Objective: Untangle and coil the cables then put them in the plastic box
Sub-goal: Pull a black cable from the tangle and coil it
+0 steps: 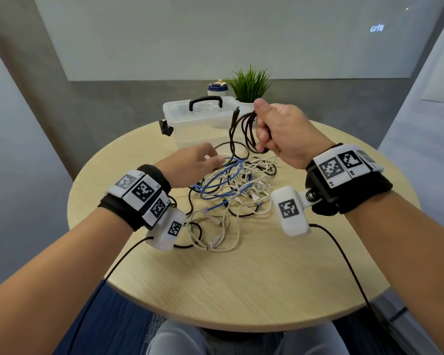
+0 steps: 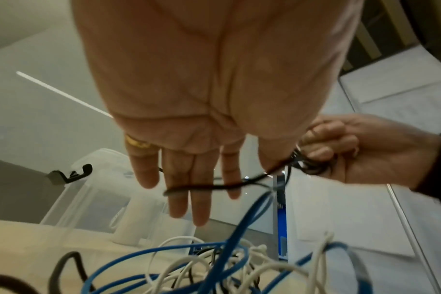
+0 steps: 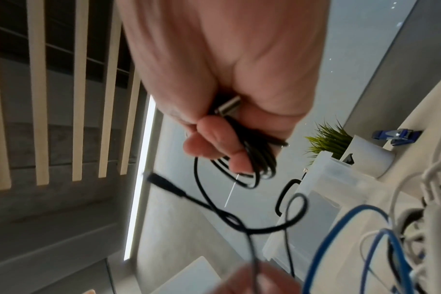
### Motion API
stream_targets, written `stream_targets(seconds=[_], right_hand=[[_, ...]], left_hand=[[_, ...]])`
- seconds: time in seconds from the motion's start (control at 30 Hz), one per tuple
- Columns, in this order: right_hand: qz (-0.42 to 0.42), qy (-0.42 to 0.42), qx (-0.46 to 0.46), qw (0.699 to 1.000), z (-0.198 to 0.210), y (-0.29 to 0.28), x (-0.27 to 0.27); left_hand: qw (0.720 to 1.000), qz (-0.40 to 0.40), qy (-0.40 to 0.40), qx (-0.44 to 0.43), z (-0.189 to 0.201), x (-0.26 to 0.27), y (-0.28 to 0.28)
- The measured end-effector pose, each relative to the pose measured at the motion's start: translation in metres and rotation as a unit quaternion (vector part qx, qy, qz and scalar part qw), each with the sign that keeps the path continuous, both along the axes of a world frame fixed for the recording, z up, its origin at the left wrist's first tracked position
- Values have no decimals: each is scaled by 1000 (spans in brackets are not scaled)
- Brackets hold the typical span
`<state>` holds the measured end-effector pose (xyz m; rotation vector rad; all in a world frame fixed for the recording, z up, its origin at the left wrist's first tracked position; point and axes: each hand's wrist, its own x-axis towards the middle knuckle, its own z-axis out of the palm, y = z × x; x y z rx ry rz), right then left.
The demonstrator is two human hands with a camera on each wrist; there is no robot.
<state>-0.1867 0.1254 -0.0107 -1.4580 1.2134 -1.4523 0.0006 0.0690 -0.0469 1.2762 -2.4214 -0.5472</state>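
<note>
My right hand [image 1: 261,131] is raised above the table and grips a black cable [image 1: 244,131] gathered into several loops; the right wrist view shows its fingers [image 3: 222,147] curled round the loops [image 3: 259,159] and a metal plug. A loose length of that black cable [image 2: 214,186] runs down across the straight fingers of my left hand [image 1: 210,156], which hovers over the tangle. The tangle [image 1: 231,198] of white, black and blue cables [image 1: 215,180] lies mid-table. The clear plastic box [image 1: 198,119], lid on with a black handle, stands behind it.
The round wooden table [image 1: 241,278] has bare surface toward me. A small potted plant [image 1: 249,83] and a white bottle with a blue cap [image 1: 217,88] stand behind the box. Black wires hang from both wrist cameras over the table's near edge.
</note>
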Motion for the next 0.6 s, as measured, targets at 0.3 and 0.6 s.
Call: stream_targets(seconds=[0.3, 0.6], right_hand=[[-19, -138, -51, 989, 10, -1, 0], [41, -118, -11, 992, 1, 5, 6]], left_hand=[[984, -90, -152, -7, -14, 0, 4], [984, -93, 136, 75, -14, -8, 5]])
